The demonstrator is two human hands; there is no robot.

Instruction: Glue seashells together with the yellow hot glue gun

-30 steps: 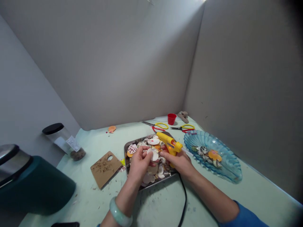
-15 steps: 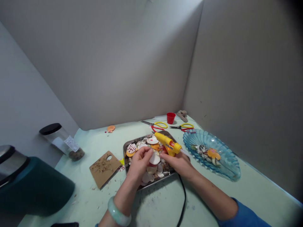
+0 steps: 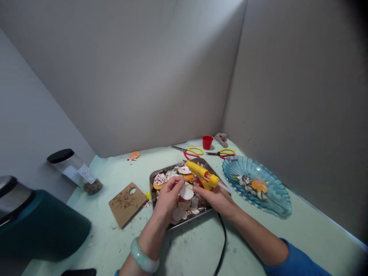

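My right hand is wrapped round a yellow hot glue gun, its nozzle aimed up and to the left and a clear glue stick poking out of its back. Between my left hand's thumb and fingers is a white seashell. The right fingertips come close to that shell's edge; whether they touch it I cannot tell. Both hands are over a metal tray heaped with shells, among them a red-speckled shell at the left. A black cord runs from below the right hand toward me.
A blue glass dish with shells stands at right. Behind the tray are two pairs of scissors and a red cup. On the left are a brown board, a black-lidded jar and a large teal flask.
The left hand and its white shell have shifted very slightly to the left. Otherwise the hands, the glue gun and the tray look almost the same.
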